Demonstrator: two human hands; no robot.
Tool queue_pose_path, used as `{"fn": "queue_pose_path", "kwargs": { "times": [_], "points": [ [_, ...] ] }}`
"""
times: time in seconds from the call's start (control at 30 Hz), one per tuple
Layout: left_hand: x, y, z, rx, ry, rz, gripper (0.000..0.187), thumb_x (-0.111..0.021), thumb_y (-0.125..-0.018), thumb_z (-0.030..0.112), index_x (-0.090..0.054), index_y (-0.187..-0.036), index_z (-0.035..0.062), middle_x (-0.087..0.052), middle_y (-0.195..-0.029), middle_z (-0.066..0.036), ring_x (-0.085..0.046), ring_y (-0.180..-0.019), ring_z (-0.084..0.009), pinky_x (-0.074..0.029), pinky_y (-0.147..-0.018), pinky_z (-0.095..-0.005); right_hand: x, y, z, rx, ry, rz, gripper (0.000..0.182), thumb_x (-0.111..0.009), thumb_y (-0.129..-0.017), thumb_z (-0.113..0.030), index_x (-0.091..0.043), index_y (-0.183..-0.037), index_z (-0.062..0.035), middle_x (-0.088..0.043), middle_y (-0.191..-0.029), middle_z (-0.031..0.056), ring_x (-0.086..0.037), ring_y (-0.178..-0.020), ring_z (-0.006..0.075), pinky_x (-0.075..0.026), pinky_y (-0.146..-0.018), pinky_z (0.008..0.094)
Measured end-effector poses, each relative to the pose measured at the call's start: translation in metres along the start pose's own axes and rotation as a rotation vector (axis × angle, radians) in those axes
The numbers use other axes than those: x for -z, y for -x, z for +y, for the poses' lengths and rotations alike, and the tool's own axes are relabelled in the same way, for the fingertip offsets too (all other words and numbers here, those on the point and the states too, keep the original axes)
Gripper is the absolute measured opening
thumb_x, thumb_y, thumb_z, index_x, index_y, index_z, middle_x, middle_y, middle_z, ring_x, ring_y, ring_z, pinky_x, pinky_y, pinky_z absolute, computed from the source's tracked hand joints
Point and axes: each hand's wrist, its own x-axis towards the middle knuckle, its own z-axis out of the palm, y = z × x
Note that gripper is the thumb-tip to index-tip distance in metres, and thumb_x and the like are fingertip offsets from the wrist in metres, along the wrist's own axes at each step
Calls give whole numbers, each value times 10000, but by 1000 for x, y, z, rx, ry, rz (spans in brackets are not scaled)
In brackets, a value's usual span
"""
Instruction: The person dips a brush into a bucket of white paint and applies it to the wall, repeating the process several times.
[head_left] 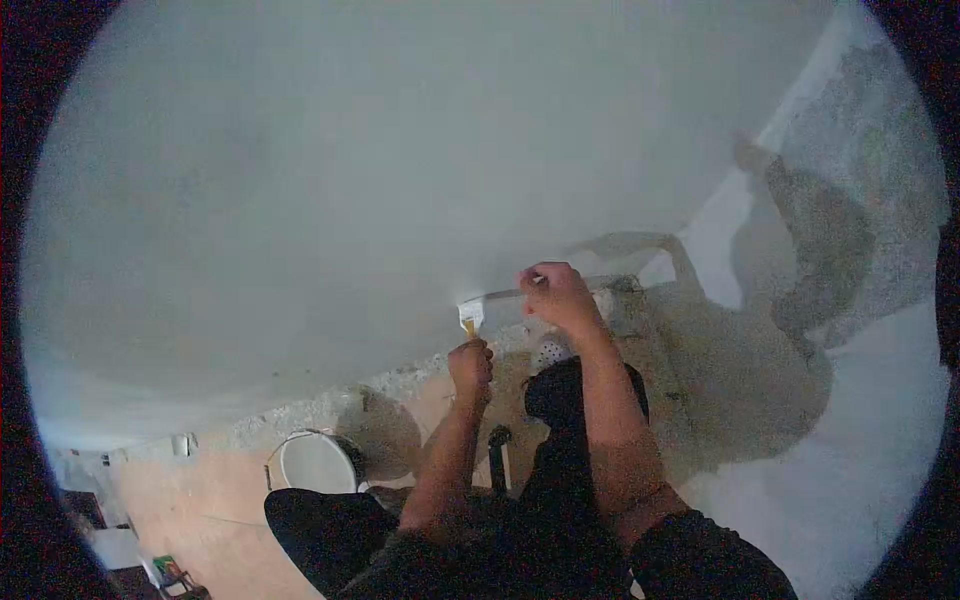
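Note:
My left hand [471, 368] is closed round the yellow handle of a small putty knife [471, 315], whose blade is coated with white material. Just right of it and a little higher, my right hand [554, 295] is closed on a long, thin-bladed spatula [503, 295]. The long blade reaches left to the putty knife's tip and shows again to the right of my hand. Both tools are in front of the lower part of a smooth grey wall [330, 180].
A white bucket [318, 462] stands on the floor at lower left, near my knee. Rough debris [290, 415] lies along the wall's foot. At right is another wall [880, 400] with patchy plaster and shadows. Various items lie at far lower left.

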Motion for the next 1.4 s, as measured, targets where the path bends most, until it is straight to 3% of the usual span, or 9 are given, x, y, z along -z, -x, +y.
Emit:
{"fn": "queue_pose_path", "kwargs": {
  "times": [0.13,0.33,0.57,0.63,0.77,0.8,0.97,1.07,1.4],
  "points": [
    [18,29,69,219,326,-97,199,-492,-885,195,-564,-745,73,-463,-565,25,-386,-435,-73,-274,-402,-254,4,-2,6,-64,-79,8,326,-595,-857,-295,-635,-931,20,-646,-631,97,-654,-603,166,-498,-632,319],
    [46,83,108,64,260,-66,234,-483,-936,257,-549,-808,72,-460,-590,33,-364,-447,-63,-267,-410,-239,9,11,-3,-48,-206,9,283,-609,-820,-271,-662,-884,0,-652,-659,134,-653,-578,209,-518,-640,352],
    [43,32,10,-76,564,-173,165,-522,-918,260,-519,-890,98,-470,-622,38,-395,-479,-72,-306,-418,-247,2,1,-7,-23,-137,-25,258,-615,-821,-247,-656,-863,4,-636,-614,124,-642,-547,185,-509,-613,347],
    [41,8,-10,-4,514,-82,334,-502,-928,413,-510,-856,87,-465,-626,16,-381,-472,-75,-306,-425,-245,-1,-3,-5,-13,-194,-3,283,-627,-822,-281,-657,-850,-2,-634,-609,117,-639,-541,191,-508,-607,344],
    [31,-31,-60,29,441,-43,261,-519,-919,316,-491,-787,92,-444,-588,27,-364,-435,-63,-298,-393,-248,-2,-8,-8,10,-127,35,296,-634,-818,-295,-659,-850,-2,-638,-628,123,-641,-545,197,-507,-624,349],
    [33,-39,-69,122,600,-172,262,-517,-908,307,-487,-746,104,-425,-556,32,-379,-428,-65,-300,-387,-247,0,-7,-10,-11,-161,-5,295,-631,-819,-297,-661,-848,-5,-646,-654,129,-647,-566,213,-507,-643,356],
    [9,-68,-137,102,285,-34,246,-515,-888,298,-497,-713,126,-408,-516,20,-383,-396,-97,-298,-367,-272,-13,-15,5,82,-62,71,297,-619,-819,-311,-663,-831,-18,-663,-736,151,-663,-682,274,-502,-699,374],
    [8,-83,-163,446,354,-199,231,-526,-868,288,-508,-703,128,-438,-541,4,-434,-438,-148,-331,-390,-317,-9,-15,-10,38,-65,-52,304,-573,-879,-284,-638,-907,12,-643,-669,93,-656,-596,173,-506,-614,320],
    [10,-93,-155,-502,-1029,-124,112,-626,-768,216,-610,-720,116,-530,-569,-25,-544,-539,-207,-437,-532,-344,-26,-18,-11,124,-3,-71,300,-576,-875,-284,-642,-880,9,-624,-598,99,-629,-550,156,-492,-568,329]
  ]
}}
